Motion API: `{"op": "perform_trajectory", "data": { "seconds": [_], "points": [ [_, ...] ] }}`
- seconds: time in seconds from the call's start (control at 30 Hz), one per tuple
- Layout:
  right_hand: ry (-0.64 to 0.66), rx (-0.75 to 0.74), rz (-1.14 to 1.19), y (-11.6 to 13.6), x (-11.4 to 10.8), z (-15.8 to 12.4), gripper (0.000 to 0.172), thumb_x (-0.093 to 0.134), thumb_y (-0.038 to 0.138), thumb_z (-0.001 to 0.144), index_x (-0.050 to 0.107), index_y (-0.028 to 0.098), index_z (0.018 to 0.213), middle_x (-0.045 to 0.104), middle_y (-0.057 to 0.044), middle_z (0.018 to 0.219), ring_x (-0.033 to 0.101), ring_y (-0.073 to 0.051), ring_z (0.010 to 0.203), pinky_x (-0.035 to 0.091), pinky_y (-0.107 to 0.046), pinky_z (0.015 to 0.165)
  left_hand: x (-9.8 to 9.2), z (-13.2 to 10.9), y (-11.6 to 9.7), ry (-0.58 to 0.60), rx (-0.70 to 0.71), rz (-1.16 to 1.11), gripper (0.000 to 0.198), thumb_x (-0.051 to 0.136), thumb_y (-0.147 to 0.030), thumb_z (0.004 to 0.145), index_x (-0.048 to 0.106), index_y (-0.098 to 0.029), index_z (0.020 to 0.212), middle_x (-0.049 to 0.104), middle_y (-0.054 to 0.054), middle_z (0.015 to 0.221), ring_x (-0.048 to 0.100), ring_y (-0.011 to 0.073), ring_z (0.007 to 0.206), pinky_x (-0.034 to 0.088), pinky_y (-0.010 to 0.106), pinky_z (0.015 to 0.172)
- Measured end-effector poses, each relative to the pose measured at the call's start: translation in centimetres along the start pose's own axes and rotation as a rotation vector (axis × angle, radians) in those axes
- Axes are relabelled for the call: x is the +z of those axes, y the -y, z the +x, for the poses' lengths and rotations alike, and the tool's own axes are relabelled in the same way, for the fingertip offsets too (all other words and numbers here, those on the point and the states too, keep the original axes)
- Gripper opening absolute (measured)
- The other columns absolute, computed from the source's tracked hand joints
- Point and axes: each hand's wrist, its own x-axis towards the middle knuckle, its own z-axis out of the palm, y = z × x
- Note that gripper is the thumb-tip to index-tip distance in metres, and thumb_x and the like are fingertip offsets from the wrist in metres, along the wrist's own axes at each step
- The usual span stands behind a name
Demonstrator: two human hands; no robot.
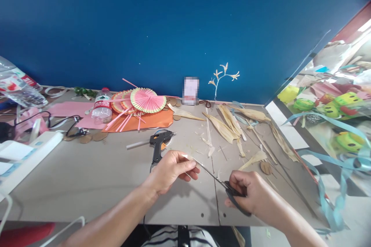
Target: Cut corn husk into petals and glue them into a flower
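Note:
My left hand (174, 170) pinches a small pale piece, apparently dried corn husk (186, 156), between thumb and fingers. In my right hand (251, 191) is a pair of scissors (231, 190) with black handles. The blades point left, and their tips reach the piece at my left fingertips. Just beyond my left hand lies a black glue gun (159, 142) with a glue stick in its back. Dried corn husks (222, 126) and thin scraps are scattered ahead of my right hand. A small flowered stem (219, 81) stands against the blue wall.
Pink and orange paper fans (147, 100) lie on orange paper at the back, beside a plastic bottle (102, 109). A white power strip (31, 158) with cables sits at the left edge. Blue ribbon (342, 189) hangs at the right, and a wooden disc (265, 168) lies near my right hand.

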Motion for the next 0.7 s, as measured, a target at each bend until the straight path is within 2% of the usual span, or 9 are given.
{"op": "perform_trajectory", "data": {
  "seconds": [0.7],
  "points": [
    [0.015,-0.023,-0.008,-0.02,0.23,0.07,0.034,0.066,0.035,0.059,0.036,0.019,0.057,0.033,0.008,0.052,0.024,-0.008,0.050,0.020,-0.019,0.044,0.02,-0.12,0.46,0.080,-0.001,0.048,0.020,0.062,-0.032,0.067,0.065,-0.012,0.066,0.068,0.008,0.069,0.062,0.0143,0.060,0.042,0.020,0.052]
  ]
}}
